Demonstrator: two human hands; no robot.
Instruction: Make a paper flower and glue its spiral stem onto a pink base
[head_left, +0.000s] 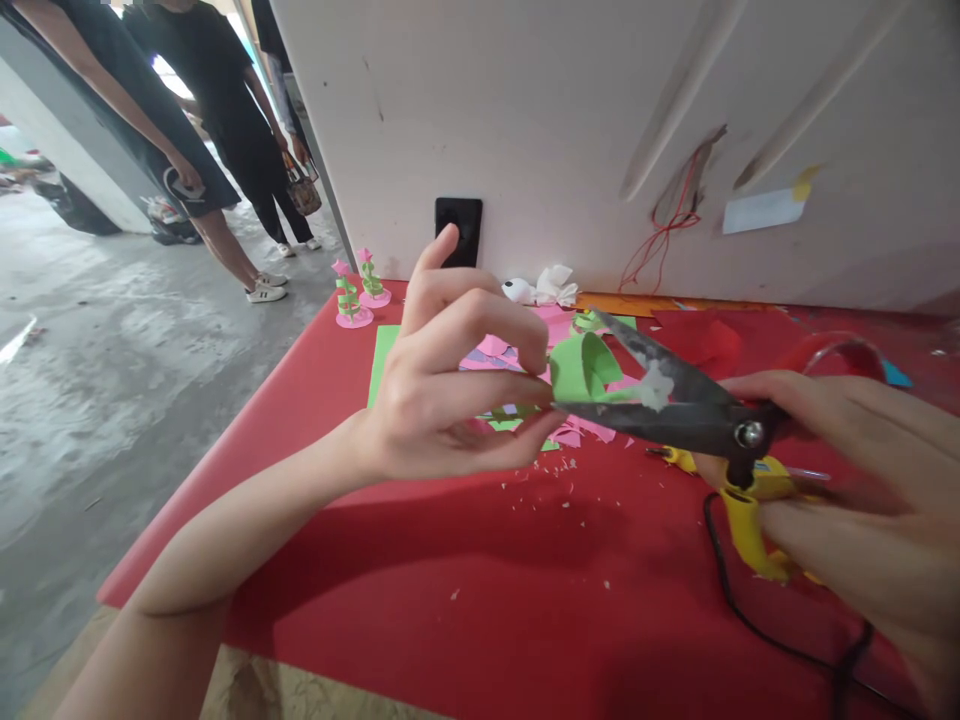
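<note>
over red table (450, 560), left hand (442, 390) pinching green paper (581, 365), right hand (862, 470) holding scissors (675, 400)

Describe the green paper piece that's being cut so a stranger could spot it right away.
Over the red table, open scissors in the right hand point left. The green strip sits between their blades, pinched by the left hand. Unlike the flat green sheet on the table, it is curled and held up.

A red table (420, 570) carries 2 small pink-and-green paper trees (352, 297) at its far left corner, a green paper sheet (384, 360), pink paper scraps (592, 430), white paper crumbs (555, 475), crumpled white tissue (553, 285) and a black cord (757, 620).
</note>
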